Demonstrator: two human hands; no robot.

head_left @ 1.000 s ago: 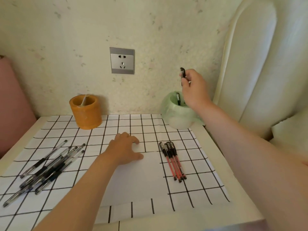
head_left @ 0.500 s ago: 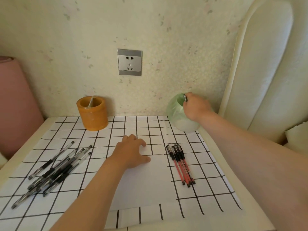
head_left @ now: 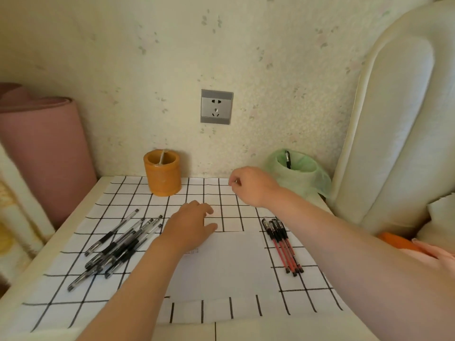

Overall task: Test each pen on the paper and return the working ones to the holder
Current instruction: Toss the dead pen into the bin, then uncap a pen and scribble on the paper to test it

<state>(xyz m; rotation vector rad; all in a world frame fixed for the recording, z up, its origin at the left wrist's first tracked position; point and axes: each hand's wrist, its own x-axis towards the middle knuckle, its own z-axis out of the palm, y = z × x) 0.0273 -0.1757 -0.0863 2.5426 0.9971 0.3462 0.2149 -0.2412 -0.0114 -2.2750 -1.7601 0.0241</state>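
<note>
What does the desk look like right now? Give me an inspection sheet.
Surface: grid-patterned cloth covers the table; white paper lies at centre.
Job's things: black pens piled left; red pens grouped right; orange holder at back; green holder with one pen inside.
Clutter: nothing seen.
Hands: left hand flat on the paper's top edge; right hand loosely curled above the cloth, holding nothing visible.
Cables: nothing seen.
Surroundings: wall socket, pink roll left, cream headboard right.

Bare forearms, bare hands [head_left: 192,226], no sleeves.
</note>
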